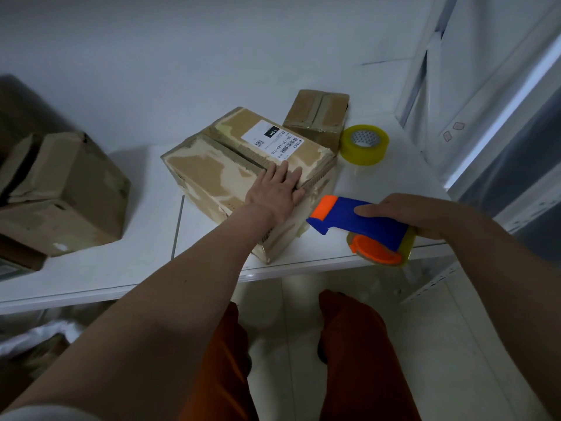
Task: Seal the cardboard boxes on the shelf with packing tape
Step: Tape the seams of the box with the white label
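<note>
— What is the person wearing?
— Rust-orange trousers (358,354) on both legs, a pale sleeve edge (33,413) at the left shoulder, and bare forearms (194,287).

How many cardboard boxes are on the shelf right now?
3: the middle box under the left hand, a small box behind it beside the tape roll, and a big box at the left. More may be hidden.

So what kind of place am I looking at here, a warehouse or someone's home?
Most likely a small parcel storeroom or packing area, not a home. Worn cardboard boxes sit on a white shelf, one box bears a shipping label, and a spare tape roll lies by the tape dispenser.
</note>
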